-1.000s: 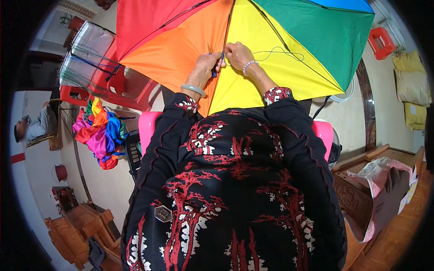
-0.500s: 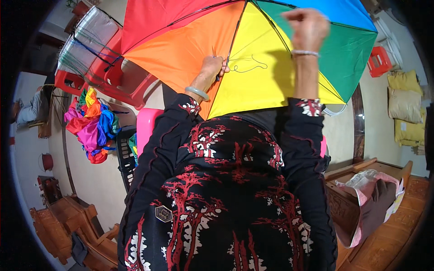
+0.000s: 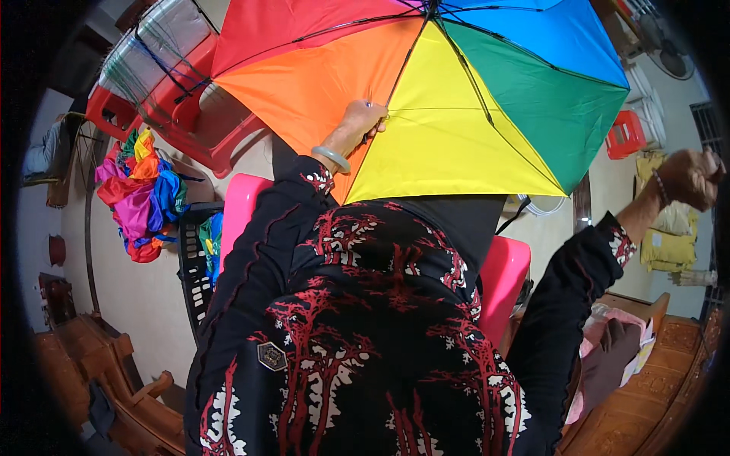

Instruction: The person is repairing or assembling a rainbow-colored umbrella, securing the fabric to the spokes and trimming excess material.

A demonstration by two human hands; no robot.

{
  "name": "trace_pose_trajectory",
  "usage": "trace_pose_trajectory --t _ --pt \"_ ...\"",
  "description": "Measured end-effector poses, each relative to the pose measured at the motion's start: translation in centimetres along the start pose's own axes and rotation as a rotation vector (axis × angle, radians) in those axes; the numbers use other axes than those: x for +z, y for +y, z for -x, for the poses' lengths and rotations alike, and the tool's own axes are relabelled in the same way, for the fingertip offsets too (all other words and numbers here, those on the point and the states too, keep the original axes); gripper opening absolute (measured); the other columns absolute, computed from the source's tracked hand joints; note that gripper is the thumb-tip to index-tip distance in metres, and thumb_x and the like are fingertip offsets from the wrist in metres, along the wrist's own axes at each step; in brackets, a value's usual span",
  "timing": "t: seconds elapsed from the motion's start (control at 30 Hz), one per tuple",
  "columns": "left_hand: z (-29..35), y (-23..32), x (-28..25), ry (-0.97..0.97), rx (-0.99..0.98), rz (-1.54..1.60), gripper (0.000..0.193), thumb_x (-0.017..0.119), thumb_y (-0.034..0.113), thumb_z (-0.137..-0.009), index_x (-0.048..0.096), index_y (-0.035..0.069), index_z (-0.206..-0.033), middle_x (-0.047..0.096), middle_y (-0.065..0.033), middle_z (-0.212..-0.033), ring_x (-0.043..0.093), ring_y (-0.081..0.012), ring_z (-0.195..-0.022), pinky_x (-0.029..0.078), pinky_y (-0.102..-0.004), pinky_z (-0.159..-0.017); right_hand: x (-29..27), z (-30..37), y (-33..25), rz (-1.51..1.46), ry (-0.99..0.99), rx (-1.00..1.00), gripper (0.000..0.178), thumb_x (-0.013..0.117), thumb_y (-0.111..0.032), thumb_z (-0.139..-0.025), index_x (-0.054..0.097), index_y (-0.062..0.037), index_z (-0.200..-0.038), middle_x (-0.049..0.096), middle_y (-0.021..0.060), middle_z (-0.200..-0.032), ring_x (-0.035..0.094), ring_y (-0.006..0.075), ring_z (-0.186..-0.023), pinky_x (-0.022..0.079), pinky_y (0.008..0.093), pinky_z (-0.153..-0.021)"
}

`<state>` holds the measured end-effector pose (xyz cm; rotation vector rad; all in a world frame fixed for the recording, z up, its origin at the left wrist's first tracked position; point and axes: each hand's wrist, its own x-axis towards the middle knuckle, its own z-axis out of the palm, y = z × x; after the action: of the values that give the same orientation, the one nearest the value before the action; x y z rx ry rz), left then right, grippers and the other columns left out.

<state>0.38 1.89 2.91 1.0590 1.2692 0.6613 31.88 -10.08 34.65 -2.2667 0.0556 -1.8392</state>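
While left hand (image 3: 363, 121) grips umbrella (image 3: 435, 87), right (image 3: 687, 180) apart

Multicoloured umbrella (image 3: 441, 95), far side beyond the top edge

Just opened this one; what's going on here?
Someone in a black top with red tree prints has an open, rainbow-panelled fabric umbrella in front. The left hand grips it near the line between the orange panel and yellow panel. A thin dark thread crosses the yellow panel. The right hand is out at the far right, curled, off the umbrella; whether it holds the thread is unclear.
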Motion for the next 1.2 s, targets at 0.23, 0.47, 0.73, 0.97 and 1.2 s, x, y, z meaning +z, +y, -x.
trace_pose_trajectory --t 0.23,0.47,0.73,0.97,1.2 --pt "0.6 0.2 -0.2 -0.033 0.084 -0.137 0.02 0.06 0.012 -0.069 0.049 0.007 -0.053 0.05 -0.0023 -0.047 0.042 -0.0096 -0.037 0.031 -0.0269 -0.035 14.7 -4.4 7.9 -0.902 0.62 -0.442 0.009 0.054 -0.015 -0.08 0.059 -0.0076 -0.078 0.061 0.0055 -0.07 0.057 0.018 -0.054 0.046 0.0276 -0.046" --pt "-0.4 -0.7 0.1 0.086 0.134 -0.265 0.019 0.059 0.012 -0.068 0.052 0.006 -0.051 0.054 -0.0049 -0.046 0.05 -0.0135 -0.04 0.038 -0.0289 -0.04 15.0 -4.3 7.7 -0.663 0.586 -0.552 0.008 0.052 -0.015 -0.08 0.059 -0.0111 -0.082 0.055 0.0038 -0.076 0.054 0.0198 -0.064 0.047 0.033 -0.054" --pt "-0.7 -1.1 0.1 0.123 0.17 -0.429 0.02 0.054 0.012 -0.069 0.054 0.004 -0.05 0.055 -0.0078 -0.046 0.056 -0.0172 -0.044 0.044 -0.0309 -0.046 16.8 -4.1 8.3 -0.679 0.55 -0.553 0.006 0.051 -0.011 -0.079 0.056 -0.0119 -0.082 0.052 0.0045 -0.076 0.052 0.0237 -0.069 0.045 0.0384 -0.06" --pt "-0.1 -0.4 -0.2 0.108 0.133 -0.407 0.02 0.054 0.012 -0.069 0.054 0.004 -0.05 0.055 -0.0086 -0.046 0.056 -0.0178 -0.044 0.044 -0.032 -0.046 19.3 -5.5 8.6 -0.583 0.486 -0.667 0.008 0.048 -0.009 -0.08 0.053 -0.0112 -0.085 0.054 0.0056 -0.079 0.053 0.026 -0.067 0.045 0.0386 -0.058" --pt "-0.7 -1.4 -0.3 0.132 0.161 -0.315 0.012 0.056 0.01 -0.068 0.056 0.002 -0.059 0.057 -0.0104 -0.052 0.057 -0.0194 -0.046 0.045 -0.0323 -0.047 15.8 -5.1 6.3 -0.794 0.062 -0.319 0.012 0.047 -0.007 -0.079 0.051 -0.0021 -0.089 0.058 0.009 -0.074 0.06 0.0292 -0.063 0.051 0.0353 -0.058"
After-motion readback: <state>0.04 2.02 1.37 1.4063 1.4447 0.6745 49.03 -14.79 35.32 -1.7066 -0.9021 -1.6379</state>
